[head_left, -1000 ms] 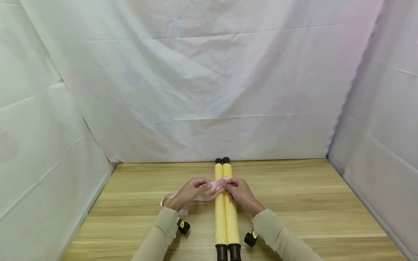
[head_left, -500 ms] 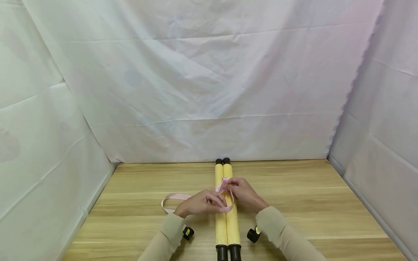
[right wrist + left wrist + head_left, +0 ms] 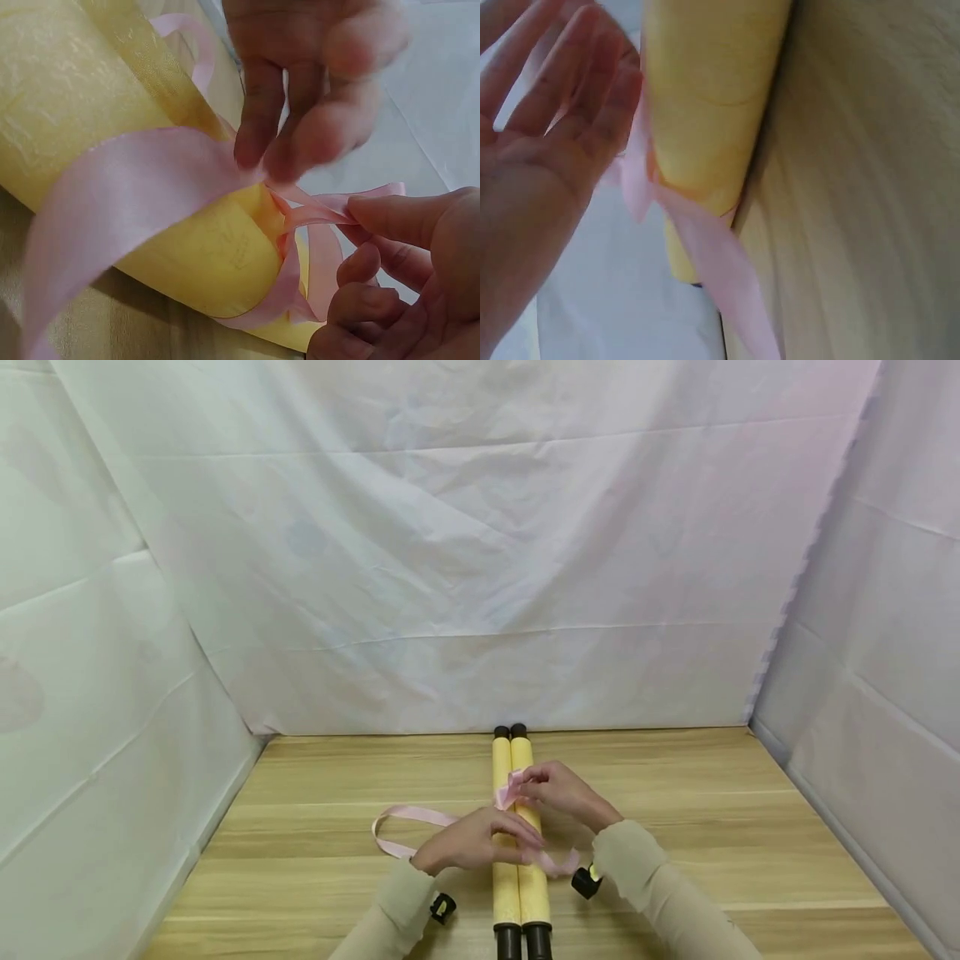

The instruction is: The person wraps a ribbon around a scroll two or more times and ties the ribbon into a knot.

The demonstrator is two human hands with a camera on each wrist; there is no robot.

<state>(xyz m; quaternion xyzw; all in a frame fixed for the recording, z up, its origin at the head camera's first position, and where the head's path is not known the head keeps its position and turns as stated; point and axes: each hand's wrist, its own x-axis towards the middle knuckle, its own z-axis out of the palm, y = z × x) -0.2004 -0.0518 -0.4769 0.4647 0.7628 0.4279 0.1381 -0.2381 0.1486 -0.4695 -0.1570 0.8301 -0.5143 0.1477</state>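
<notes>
Two yellow rolls with black ends lie side by side on the table, like scrolls. A pink ribbon goes round them and is looped where it crosses. My right hand pinches a ribbon loop between thumb and finger above the rolls. My left hand is over the rolls, nearer me, its fingers loosely extended. In the left wrist view the left hand has its palm showing and nothing gripped. One ribbon tail hangs over the right roll beyond the left fingertips; the other curves out to the left.
The wooden table reaches to a white cloth hanging at the back. More white cloth encloses the left and right sides. Small black wrist cameras sit by both sleeves.
My left hand has carried one ribbon tail from left to right across the rolls, and the tail now spreads out beyond its fingers. The right hand keeps its pinch on the loop.
</notes>
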